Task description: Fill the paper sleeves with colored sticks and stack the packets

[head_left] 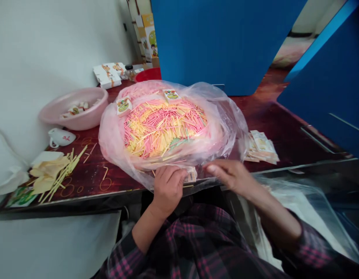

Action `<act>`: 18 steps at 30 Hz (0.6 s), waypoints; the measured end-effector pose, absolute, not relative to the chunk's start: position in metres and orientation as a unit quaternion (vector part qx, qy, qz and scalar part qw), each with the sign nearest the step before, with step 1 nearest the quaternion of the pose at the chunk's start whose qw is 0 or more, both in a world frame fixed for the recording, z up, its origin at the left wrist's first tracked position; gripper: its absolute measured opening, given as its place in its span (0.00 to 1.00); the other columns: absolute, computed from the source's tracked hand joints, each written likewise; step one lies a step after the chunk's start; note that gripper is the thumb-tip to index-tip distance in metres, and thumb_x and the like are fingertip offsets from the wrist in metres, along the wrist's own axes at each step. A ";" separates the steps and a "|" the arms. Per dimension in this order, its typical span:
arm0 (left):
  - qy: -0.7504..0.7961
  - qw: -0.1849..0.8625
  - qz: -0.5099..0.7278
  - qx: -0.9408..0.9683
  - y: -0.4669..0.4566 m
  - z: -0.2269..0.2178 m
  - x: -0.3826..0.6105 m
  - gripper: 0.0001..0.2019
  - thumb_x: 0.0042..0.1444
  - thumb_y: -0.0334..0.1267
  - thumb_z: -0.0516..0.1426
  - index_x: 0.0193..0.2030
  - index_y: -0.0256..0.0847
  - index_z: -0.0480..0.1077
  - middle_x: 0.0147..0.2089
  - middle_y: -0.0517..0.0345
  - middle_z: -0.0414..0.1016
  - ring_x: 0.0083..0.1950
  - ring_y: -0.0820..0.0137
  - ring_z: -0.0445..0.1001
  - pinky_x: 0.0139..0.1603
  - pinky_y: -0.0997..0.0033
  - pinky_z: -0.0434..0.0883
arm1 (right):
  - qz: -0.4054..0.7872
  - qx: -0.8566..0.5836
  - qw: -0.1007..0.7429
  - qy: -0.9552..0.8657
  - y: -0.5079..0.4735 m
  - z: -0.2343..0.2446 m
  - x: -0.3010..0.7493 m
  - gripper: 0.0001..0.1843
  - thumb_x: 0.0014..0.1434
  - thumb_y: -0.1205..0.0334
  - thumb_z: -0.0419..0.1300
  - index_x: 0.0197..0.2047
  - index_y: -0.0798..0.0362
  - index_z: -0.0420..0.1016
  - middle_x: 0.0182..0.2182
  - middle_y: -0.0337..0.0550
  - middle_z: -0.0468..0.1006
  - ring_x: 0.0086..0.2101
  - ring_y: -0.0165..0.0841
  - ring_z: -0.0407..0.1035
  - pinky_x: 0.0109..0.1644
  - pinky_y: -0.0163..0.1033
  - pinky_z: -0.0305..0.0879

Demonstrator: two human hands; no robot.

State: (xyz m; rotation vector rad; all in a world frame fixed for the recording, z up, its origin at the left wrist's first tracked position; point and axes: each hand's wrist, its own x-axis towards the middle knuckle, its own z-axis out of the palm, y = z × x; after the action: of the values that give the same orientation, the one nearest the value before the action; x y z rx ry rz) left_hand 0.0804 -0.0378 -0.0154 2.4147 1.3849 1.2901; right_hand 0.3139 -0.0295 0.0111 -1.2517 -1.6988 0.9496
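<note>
At the table's front edge my left hand (pixel 169 188) is closed, its fingers curled round one end of a small printed paper packet (pixel 191 174). A little to the right, my right hand (pixel 230 173) has its thumb against its fingers; whatever lies between them is too small or hidden to make out. In front of both hands lies a large clear plastic bag (pixel 228 116), opened wide and full of thin pink, yellow and green sticks (pixel 164 124). Two small printed boxes, a left one (pixel 124 106) and a right one (pixel 172 96), rest on the bag's far side.
To the left stand a pink basin (pixel 92 116) holding small packets, a white mug (pixel 61 137) and loose pale sticks (pixel 70 168). Flat printed papers (pixel 262 147) lie right of the bag. A blue panel (pixel 208 42) rises behind. White cartons (pixel 108 74) sit at the back left.
</note>
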 end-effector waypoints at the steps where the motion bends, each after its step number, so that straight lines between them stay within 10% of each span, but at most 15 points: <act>1: 0.444 0.039 0.430 0.785 -0.039 -0.010 0.084 0.07 0.64 0.35 0.58 0.38 0.47 0.79 0.38 0.52 0.81 0.42 0.60 0.76 0.48 0.58 0.68 | 0.411 -0.460 0.392 -0.682 -0.030 0.009 0.297 0.18 0.61 0.44 0.64 0.36 0.49 0.86 0.31 0.41 0.85 0.31 0.39 0.78 0.36 0.42 0.72; 7: 0.457 0.160 0.460 0.744 -0.037 0.010 0.076 0.16 0.58 0.35 0.63 0.53 0.47 0.76 0.62 0.47 0.75 0.65 0.51 0.69 0.68 0.48 0.60 | 0.507 -0.384 0.433 -0.639 -0.023 0.004 0.253 0.13 0.61 0.48 0.64 0.39 0.45 0.87 0.32 0.37 0.86 0.34 0.37 0.79 0.43 0.43 0.75; 18: 0.497 0.447 0.394 0.631 -0.029 0.017 0.044 0.12 0.58 0.35 0.60 0.48 0.44 0.78 0.34 0.59 0.78 0.38 0.66 0.75 0.43 0.66 0.71 | 0.527 -0.390 0.432 -0.620 -0.011 0.004 0.239 0.13 0.56 0.50 0.69 0.38 0.50 0.84 0.33 0.41 0.84 0.33 0.32 0.76 0.39 0.38 0.73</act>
State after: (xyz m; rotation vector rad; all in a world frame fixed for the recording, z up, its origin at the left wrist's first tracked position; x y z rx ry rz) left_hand 0.0436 -0.0289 0.0175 1.5630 1.2298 0.9756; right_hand 0.2390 -0.0108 0.0038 -0.9726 -1.5450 1.3137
